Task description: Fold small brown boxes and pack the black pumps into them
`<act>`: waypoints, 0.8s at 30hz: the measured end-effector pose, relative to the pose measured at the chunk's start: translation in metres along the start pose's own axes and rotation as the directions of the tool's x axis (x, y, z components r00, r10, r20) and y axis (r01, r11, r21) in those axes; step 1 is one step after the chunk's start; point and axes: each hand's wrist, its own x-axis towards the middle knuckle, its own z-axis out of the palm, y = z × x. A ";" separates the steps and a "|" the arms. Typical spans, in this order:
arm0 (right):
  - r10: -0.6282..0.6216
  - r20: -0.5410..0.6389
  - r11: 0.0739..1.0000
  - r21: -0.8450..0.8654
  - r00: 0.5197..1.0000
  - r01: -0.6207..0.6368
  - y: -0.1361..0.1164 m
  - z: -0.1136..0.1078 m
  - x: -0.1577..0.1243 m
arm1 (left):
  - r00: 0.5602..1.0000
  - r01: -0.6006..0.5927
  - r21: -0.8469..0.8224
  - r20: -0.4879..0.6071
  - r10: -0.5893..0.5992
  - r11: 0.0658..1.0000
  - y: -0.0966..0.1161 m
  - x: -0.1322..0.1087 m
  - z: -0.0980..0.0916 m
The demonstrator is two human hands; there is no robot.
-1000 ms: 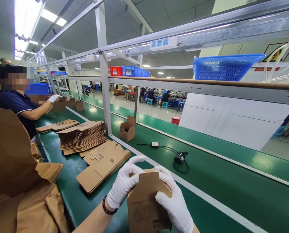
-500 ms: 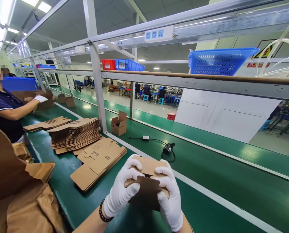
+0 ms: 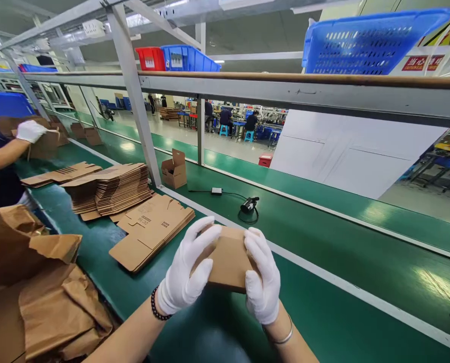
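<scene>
Between my two white-gloved hands is a small brown cardboard box [image 3: 230, 257], held above the green bench with a smooth panel facing me. My left hand [image 3: 190, 264] grips its left side, fingers over the upper edge and thumb at the lower corner. On the opposite side, my right hand [image 3: 262, 275] holds the box with fingers bent along the edge. The box's underside and far faces are hidden. Left of my hands lies a stack of flat printed cartons [image 3: 153, 227], with a thicker pile of folded cartons [image 3: 122, 189] behind it.
An upright open carton [image 3: 174, 171] stands by a metal post [image 3: 134, 91]. A black corded device [image 3: 248, 204] lies on the green belt [image 3: 323, 229]. Crumpled brown paper [image 3: 62, 307] fills the lower left. A co-worker's gloved hand [image 3: 31, 131] is at far left; a blue basket [image 3: 372, 43] sits overhead.
The box's raised flap has folded down, so a flat panel now faces me. My fingers have moved to its sides. The view has tilted downward, and the co-worker's hand has shifted left.
</scene>
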 end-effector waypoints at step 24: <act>0.174 -0.008 0.982 0.071 0.985 -0.173 0.004 -0.011 0.007 | 0.913 0.345 -0.130 0.277 -0.300 0.930 -0.008 0.000 -0.008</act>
